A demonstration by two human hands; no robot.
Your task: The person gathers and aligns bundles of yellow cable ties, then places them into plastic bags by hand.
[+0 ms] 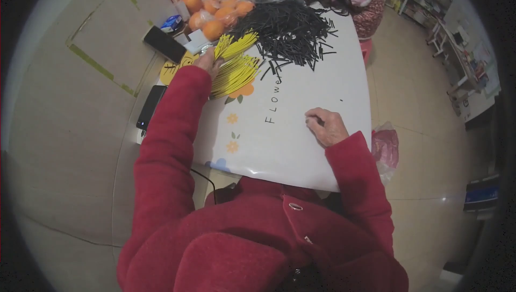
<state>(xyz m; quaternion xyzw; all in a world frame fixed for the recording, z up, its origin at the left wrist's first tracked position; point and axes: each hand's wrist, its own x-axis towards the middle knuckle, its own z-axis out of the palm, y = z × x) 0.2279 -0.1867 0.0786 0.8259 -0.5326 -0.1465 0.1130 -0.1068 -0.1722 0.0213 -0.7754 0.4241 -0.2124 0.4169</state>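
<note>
My left hand (208, 62) is at the far left of the table, its fingers closed around the near ends of some yellow wires (236, 47). More yellow wires (234, 77) lie fanned out on the tabletop just below that bunch. My right hand (329, 127) hovers low over or rests on the white tabletop (279, 149) near its right edge, fingers curled in, with nothing visible in them. Beyond the wires, a big heap of short black tubes (293, 34) spreads over the back of the table, a few pieces scattered at its rim.
Oranges (213, 29) in clear plastic sit at the back left, beside a dark phone-like slab (164, 44). A black box (151, 107) stands along the left edge. Another person (371, 4) is at the far right corner. A pink bag (385, 149) is on the floor right of the table.
</note>
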